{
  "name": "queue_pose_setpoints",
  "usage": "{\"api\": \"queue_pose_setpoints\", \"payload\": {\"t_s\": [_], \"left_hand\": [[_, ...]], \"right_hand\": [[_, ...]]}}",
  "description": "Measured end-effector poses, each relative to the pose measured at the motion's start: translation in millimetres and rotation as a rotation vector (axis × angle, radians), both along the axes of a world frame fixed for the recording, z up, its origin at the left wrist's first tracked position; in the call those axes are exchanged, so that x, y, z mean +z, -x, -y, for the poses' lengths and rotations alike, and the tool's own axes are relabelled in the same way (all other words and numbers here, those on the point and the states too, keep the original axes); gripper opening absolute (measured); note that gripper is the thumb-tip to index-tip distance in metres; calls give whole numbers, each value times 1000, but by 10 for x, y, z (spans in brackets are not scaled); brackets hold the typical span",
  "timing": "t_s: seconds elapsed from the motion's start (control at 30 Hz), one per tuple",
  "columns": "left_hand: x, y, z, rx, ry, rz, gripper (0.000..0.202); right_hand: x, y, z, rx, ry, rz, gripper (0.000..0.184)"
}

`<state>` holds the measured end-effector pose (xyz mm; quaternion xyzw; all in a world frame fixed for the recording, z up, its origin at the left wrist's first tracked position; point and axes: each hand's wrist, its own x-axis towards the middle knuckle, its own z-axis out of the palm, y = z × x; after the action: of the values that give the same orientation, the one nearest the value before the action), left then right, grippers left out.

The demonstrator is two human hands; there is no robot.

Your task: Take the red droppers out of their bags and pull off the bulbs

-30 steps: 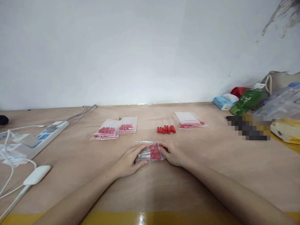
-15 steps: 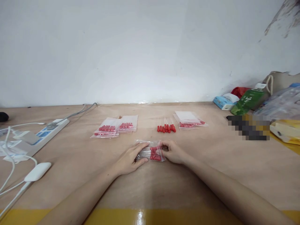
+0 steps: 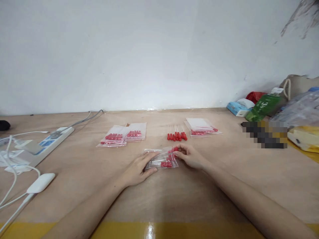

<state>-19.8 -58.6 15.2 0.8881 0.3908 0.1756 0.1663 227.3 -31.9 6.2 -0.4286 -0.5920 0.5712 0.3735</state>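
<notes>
A small clear zip bag (image 3: 162,159) with red-capped pieces inside lies on the wooden table (image 3: 224,172) in front of me. My left hand (image 3: 138,168) rests on the bag's left end, thumb and fingers pressed on it. My right hand (image 3: 189,156) pinches the bag's right edge near the red caps. Just beyond the bag stands a loose row of red-capped pieces (image 3: 177,136).
Filled bags lie at the back left (image 3: 122,135) and back right (image 3: 201,127). A white power strip (image 3: 47,142), cables and a white adapter (image 3: 41,183) occupy the left. A green bottle (image 3: 264,105), tissue pack (image 3: 238,108) and plastic bags crowd the right.
My right hand has shifted a little up and to the right along the bag's edge, and the red pieces inside have spread. My left hand has stayed on the bag.
</notes>
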Motion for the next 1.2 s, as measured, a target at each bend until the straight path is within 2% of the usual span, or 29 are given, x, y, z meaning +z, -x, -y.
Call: {"api": "queue_pose_setpoints", "payload": {"t_s": [0.13,0.27,0.37,0.43,0.53,0.63,0.73,0.87,1.03,1.1,1.2], "left_hand": [[-11,5,2,10,-17,9,52],[-15,11,1,16,-17,0,52],[-9,14,4,20,-16,-13,52],[-3,14,6,15,-24,-12,52],[3,12,8,3,-32,7,51],[9,10,9,3,-25,15,51],[9,12,9,7,-20,0,50],[-7,19,6,-2,-26,-3,49],[-21,20,-3,-2,-30,-5,48],[-21,16,-7,-2,-36,-9,47],[-24,15,-11,-6,-42,-22,45]], "right_hand": [[-1,-182,-8,-36,247,-135,21],[-45,-241,-24,-36,275,-247,25],[53,-391,-54,-81,243,-166,28],[202,-592,-78,-129,151,-66,30],[441,-921,-125,-277,-53,35,31],[527,-1056,-212,-547,-389,94,32],[402,-940,-342,-675,-720,285,27],[80,-693,-514,-603,-969,648,23],[-225,-616,-622,-475,-1073,837,29],[-259,-625,-622,-422,-1088,885,29],[-216,-633,-586,-410,-1103,980,27]]}}
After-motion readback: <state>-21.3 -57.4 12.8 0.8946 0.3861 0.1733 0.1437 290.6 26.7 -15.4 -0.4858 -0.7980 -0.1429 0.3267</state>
